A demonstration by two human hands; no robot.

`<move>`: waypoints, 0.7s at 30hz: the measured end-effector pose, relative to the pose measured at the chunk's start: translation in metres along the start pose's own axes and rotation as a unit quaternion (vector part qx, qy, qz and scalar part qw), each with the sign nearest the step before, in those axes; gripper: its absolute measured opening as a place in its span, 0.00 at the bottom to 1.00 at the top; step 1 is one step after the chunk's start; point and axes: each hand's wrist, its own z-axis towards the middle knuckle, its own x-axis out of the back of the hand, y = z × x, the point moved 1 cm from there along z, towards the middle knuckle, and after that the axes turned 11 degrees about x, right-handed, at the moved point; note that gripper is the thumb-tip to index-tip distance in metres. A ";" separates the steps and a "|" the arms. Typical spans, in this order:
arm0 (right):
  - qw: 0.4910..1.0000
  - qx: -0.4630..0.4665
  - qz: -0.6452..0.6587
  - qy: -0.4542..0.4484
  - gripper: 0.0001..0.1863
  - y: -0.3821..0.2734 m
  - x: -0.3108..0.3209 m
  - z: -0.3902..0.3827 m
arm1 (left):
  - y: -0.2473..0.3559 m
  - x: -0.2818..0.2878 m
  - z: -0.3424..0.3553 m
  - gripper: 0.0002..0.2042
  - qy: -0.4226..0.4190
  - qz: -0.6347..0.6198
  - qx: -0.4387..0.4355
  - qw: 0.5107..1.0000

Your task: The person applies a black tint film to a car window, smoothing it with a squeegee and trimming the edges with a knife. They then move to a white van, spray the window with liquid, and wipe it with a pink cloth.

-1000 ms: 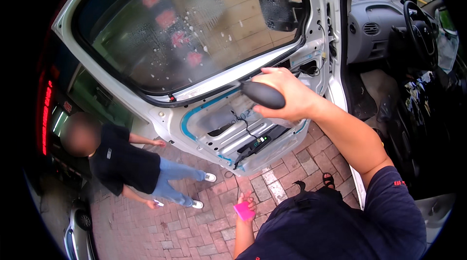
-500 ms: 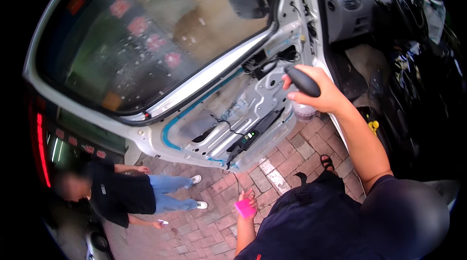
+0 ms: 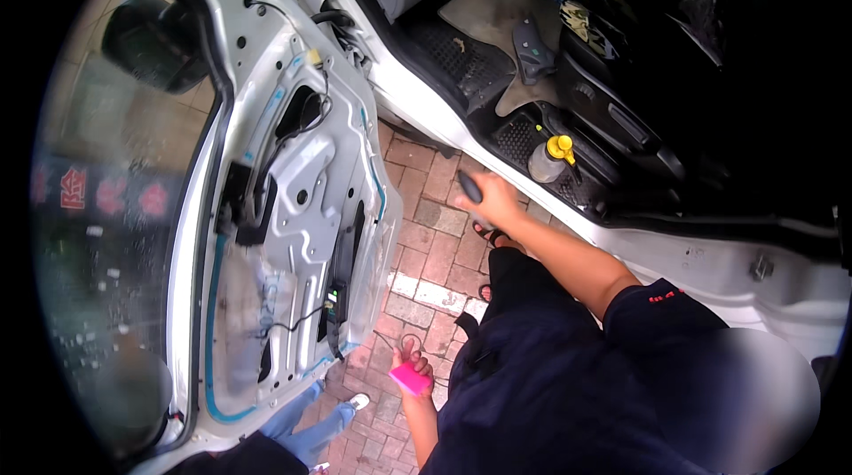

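Note:
My right hand (image 3: 494, 200) is closed around a smooth black rounded handle (image 3: 469, 186), held over the brick paving beside the vehicle's sill. The lower part of that tool is hidden by my hand. My left hand (image 3: 414, 360) holds a flat bright pink piece (image 3: 410, 378), roughly rectangular, low near my body. Left of both hands stands the open door (image 3: 311, 164) of a vehicle. Its trim is off, so bare metal, cables and blue sealant lines show. My left hand is apart from the door's lower edge.
A spray bottle with a yellow head (image 3: 559, 151) stands on the footwell edge, beside the seat base (image 3: 612, 111). The white door sill (image 3: 444, 124) runs diagonally past my right hand. Beyond the door's lower end, a person in blue jeans (image 3: 306, 417) stands on the brick paving (image 3: 426, 249).
My view has swung right toward the vehicle's interior. My right hand, with the black-handled tool, has come away from the door to above the paving. My left hand still holds the pink piece.

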 end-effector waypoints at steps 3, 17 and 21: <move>0.982 -0.042 -0.072 0.167 0.36 0.057 0.007 0.072 | 0.011 -0.025 -0.003 0.24 0.036 0.016 0.005 0.999; 0.934 -0.178 -0.031 0.307 0.45 0.304 0.065 0.340 | 0.050 -0.161 0.058 0.31 0.214 0.134 -0.005 0.968; 0.932 -0.174 -0.014 0.317 0.51 0.309 0.060 0.336 | 0.047 -0.206 0.068 0.27 0.220 0.175 -0.050 0.958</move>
